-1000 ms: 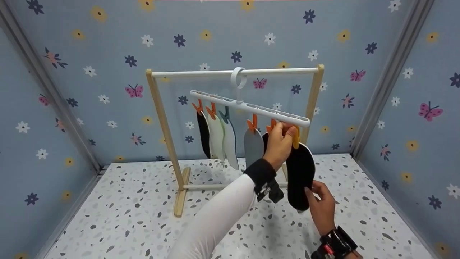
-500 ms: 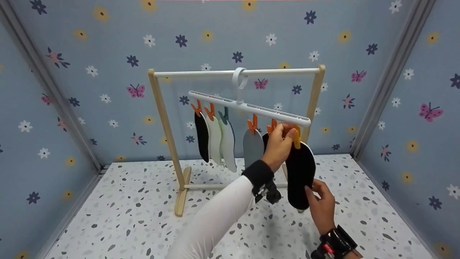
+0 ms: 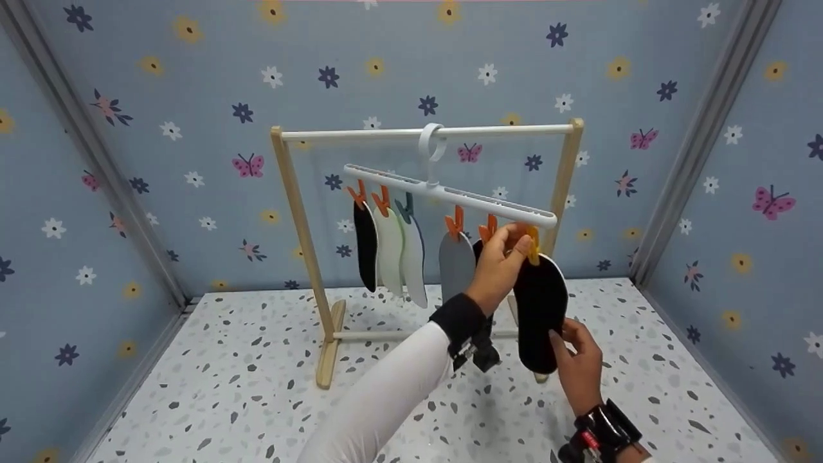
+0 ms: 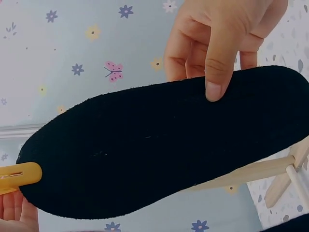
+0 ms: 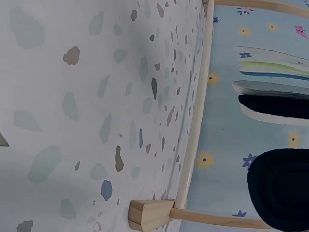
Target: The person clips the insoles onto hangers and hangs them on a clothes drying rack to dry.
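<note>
A black insole (image 3: 541, 315) with a white edge hangs from a yellow clothespin (image 3: 533, 247) at the right end of the white hanger (image 3: 498, 207). My left hand (image 3: 498, 263) pinches the clothespin, its thumb against the near side. Lower down, my right hand (image 3: 578, 360) holds the insole's right edge between thumb and fingers. In the left wrist view the insole (image 4: 145, 145) lies across the picture, with the right hand (image 4: 217, 43) gripping its edge and the clothespin (image 4: 21, 175) at its left end. The right wrist view shows only the insole's lower end (image 5: 280, 188).
Several other insoles hang by clips: a black one (image 3: 366, 251) and pale ones (image 3: 389, 254) on the left, a grey one (image 3: 455, 263) nearer my left hand. The hanger hooks over the rail (image 3: 360, 134) of a wooden rack (image 3: 299, 238) on a speckled surface (image 3: 244, 373).
The head view has shifted slightly, and the hanger with its insoles sways a little. Both hands keep their holds on the clothespin and the black insole.
</note>
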`<state>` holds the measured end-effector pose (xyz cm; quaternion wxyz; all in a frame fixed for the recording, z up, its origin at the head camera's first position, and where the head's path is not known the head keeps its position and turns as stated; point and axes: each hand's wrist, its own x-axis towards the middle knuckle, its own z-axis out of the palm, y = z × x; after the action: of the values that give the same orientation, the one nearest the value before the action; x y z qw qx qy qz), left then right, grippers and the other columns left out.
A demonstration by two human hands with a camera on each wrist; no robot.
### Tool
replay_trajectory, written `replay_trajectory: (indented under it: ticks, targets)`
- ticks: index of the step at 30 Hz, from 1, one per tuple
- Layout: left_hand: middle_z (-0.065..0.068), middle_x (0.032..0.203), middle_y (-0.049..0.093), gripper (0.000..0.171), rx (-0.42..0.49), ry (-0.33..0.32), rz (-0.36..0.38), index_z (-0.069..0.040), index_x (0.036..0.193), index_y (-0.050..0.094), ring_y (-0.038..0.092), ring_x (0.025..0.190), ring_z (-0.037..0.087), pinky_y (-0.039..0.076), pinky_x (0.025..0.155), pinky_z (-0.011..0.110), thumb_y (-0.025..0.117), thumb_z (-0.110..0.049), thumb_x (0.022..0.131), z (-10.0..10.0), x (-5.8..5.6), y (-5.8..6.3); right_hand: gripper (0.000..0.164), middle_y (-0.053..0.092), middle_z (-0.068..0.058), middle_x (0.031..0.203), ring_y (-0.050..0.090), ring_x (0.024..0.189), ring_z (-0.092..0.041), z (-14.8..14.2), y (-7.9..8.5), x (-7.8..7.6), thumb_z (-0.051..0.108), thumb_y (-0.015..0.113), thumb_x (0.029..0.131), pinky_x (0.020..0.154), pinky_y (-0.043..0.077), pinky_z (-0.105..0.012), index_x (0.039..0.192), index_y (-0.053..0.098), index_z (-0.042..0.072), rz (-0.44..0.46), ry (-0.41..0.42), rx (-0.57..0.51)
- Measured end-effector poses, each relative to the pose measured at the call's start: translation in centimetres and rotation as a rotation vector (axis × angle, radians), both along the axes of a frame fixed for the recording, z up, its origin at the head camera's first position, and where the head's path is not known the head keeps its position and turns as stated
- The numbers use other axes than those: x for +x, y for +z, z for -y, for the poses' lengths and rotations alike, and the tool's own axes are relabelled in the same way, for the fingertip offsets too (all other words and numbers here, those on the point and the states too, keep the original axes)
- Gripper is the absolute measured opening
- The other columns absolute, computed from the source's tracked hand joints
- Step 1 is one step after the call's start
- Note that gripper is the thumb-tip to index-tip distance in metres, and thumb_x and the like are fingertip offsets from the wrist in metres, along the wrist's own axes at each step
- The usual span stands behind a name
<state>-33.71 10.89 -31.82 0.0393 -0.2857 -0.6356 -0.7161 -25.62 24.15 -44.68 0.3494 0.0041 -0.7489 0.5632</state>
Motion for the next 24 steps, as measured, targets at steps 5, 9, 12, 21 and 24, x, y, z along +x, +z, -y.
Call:
replay_trajectory:
  ticks: [5, 9, 12, 21, 24]
  targets:
    - [0.016, 0.119, 0.058, 0.035, -0.044, 0.005, -0.033, 0.003, 0.13, 0.048, 0.057, 0.11, 0.019, 0.046, 0.092, 0.024, 0.049, -0.013, 0.098, 0.3, 0.2, -0.3, 0.023, 0.064, -0.012, 0.104, 0.061, 0.089, -0.013, 0.0, -0.1, -0.3, -0.002, 0.06, 0.089, 0.069, 0.05, -0.016, 0.112, 0.061, -0.004, 0.008, -0.008, 0.0]
    - [0.016, 0.125, 0.054, 0.04, -0.08, 0.03, -0.087, 0.002, 0.134, 0.045, 0.055, 0.114, 0.021, 0.045, 0.093, 0.022, 0.052, -0.012, 0.097, 0.6, 0.6, -0.4, 0.024, 0.063, -0.011, 0.105, 0.06, 0.088, -0.011, 0.1, 0.1, -0.5, -0.001, 0.059, 0.09, 0.07, 0.049, -0.014, 0.113, 0.06, -0.004, 0.033, -0.027, -0.002]
    - [0.017, 0.128, 0.049, 0.043, -0.113, 0.057, -0.148, 0.002, 0.136, 0.042, 0.053, 0.117, 0.022, 0.045, 0.094, 0.021, 0.053, -0.011, 0.096, 1.0, 1.2, -0.7, 0.023, 0.063, -0.011, 0.105, 0.059, 0.088, -0.008, 0.2, 0.1, -0.7, 0.001, 0.059, 0.09, 0.071, 0.047, -0.014, 0.113, 0.061, -0.003, 0.055, -0.047, 0.0]
    - [0.015, 0.128, 0.049, 0.045, -0.172, 0.096, -0.18, 0.001, 0.137, 0.04, 0.053, 0.116, 0.026, 0.045, 0.094, 0.026, 0.053, -0.014, 0.097, 4.8, 2.9, -3.6, 0.023, 0.063, -0.006, 0.1, 0.057, 0.088, -0.005, -0.9, -1.4, -2.6, 0.008, 0.061, 0.091, 0.071, 0.045, -0.013, 0.112, 0.062, 0.0, 0.026, -0.051, -0.048]
    - [0.015, 0.128, 0.049, 0.046, -0.181, 0.102, -0.155, -0.001, 0.138, 0.04, 0.052, 0.117, 0.028, 0.045, 0.095, 0.028, 0.053, -0.016, 0.097, 6.4, 3.7, -5.0, 0.021, 0.062, -0.003, 0.097, 0.057, 0.089, -0.007, -1.6, -2.6, -3.3, 0.01, 0.061, 0.091, 0.071, 0.045, -0.016, 0.111, 0.063, 0.002, 0.024, -0.06, -0.08]
